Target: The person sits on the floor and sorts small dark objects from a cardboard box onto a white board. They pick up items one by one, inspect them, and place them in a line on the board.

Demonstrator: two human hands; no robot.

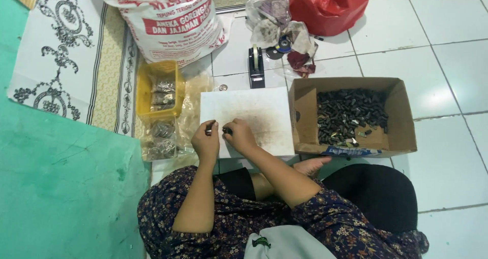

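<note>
A person is sitting on the tiled floor point(447, 152) at the bottom centre of the frame, both hands working over a white board point(254, 119) lying flat in the middle. The left hand point(206, 142) and the right hand point(240, 135) are meeting near the board's lower left edge, fingers pinched narrow around a small dark metal piece point(226, 131) held between them; the piece is too small to make out in detail.

Just right of the board, touching its edge, a cardboard box point(401, 122) is standing open, holding a heap of small dark parts point(351, 114). Left of the board, a yellow plastic basket point(145, 89) is holding clear bags of silvery pieces, with more such bags point(162, 139) lying below it. Above the board, a black tape dispenser point(256, 66) is standing upright. At the top of the frame, a large white printed sack point(162, 20) is lying at centre left and a red plastic bag point(328, 5) at centre right, with crumpled clear bags point(267, 15) between them.
</note>
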